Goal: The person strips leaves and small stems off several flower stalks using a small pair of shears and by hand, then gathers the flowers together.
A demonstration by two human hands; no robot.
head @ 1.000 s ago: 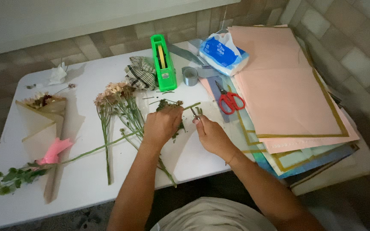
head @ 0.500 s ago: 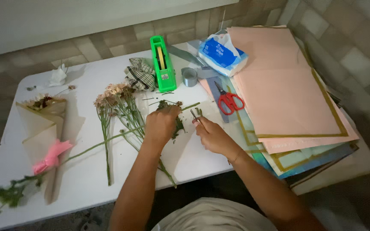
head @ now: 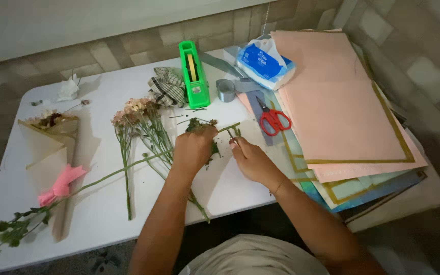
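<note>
Green sprig (head: pixel 207 127) gripped in left hand (head: pixel 194 147), right hand (head: pixel 248 158) pinching its stem, green tape dispenser (head: pixel 193 74) holding yellow tape roll

Two hands, one green tape dispenser (head: pixel 193 76), one pair of red-handled scissors (head: pixel 273 119), one paper-wrapped bouquet (head: pixel 52 147) (pink bow), one tissue pack (head: pixel 265 62), one grey ribbon roll (head: pixel 225 89).

The desk (head: pixel 98 214) is white. A bright green tape dispenser (head: pixel 193 76) stands at its far side, beside a checked cloth (head: pixel 166 89) in dark and pale threads. The scissors (head: pixel 274 120) have red handles. The sheets of paper (head: pixel 342 107) on the right are pale pink, some edged in gold. The tissue pack (head: pixel 266 63) is blue and white. A pink ribbon (head: pixel 59 186) ties the tan paper cone (head: pixel 47 147) on the left. The flower stems (head: pixel 128 168) are green, with pale pink heads.
</note>
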